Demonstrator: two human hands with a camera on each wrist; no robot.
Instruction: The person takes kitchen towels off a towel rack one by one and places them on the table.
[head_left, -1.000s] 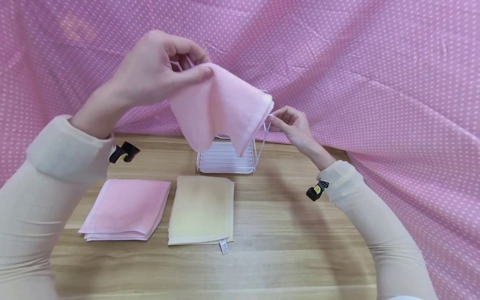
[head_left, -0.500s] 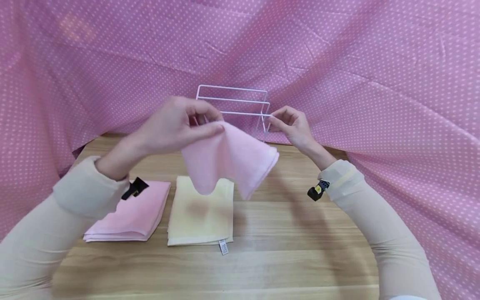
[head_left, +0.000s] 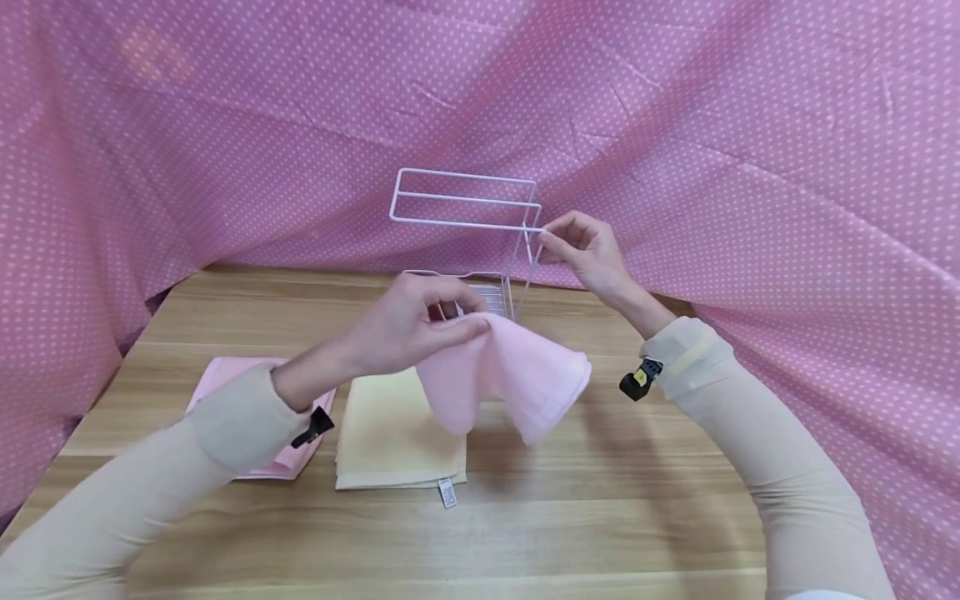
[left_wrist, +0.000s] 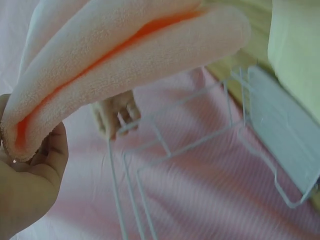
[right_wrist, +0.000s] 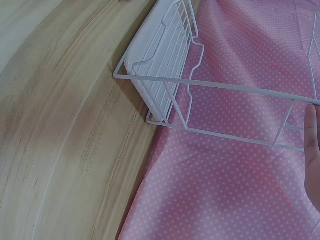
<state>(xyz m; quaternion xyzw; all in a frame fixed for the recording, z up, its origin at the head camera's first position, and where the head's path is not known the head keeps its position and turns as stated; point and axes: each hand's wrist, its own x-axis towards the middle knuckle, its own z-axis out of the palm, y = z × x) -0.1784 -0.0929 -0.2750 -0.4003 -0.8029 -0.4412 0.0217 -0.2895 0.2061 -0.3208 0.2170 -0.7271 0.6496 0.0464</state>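
My left hand (head_left: 412,325) pinches the folded edge of a pink towel (head_left: 510,375), which hangs in the air in front of the rack. In the left wrist view the fingers and thumb close round the fold of the towel (left_wrist: 125,60). My right hand (head_left: 588,254) pinches the front right corner of a white wire rack (head_left: 465,224) at its top bars. The right wrist view shows the rack's side wires (right_wrist: 225,86) running down to a base with a white tray (right_wrist: 145,50). In the head view, my left hand and the towel hide most of that base.
A folded yellow towel (head_left: 390,450) with a small tag (head_left: 447,492) lies on the wooden table (head_left: 570,533), partly behind the held towel. Left of it is a folded pink towel (head_left: 225,375), partly covered by my left sleeve. A pink dotted cloth (head_left: 675,125) hangs behind.
My left hand has carried the pink towel down from above the rack, toward me and slightly right, uncovering the rack's top bars. The right hand stays at the rack's corner.
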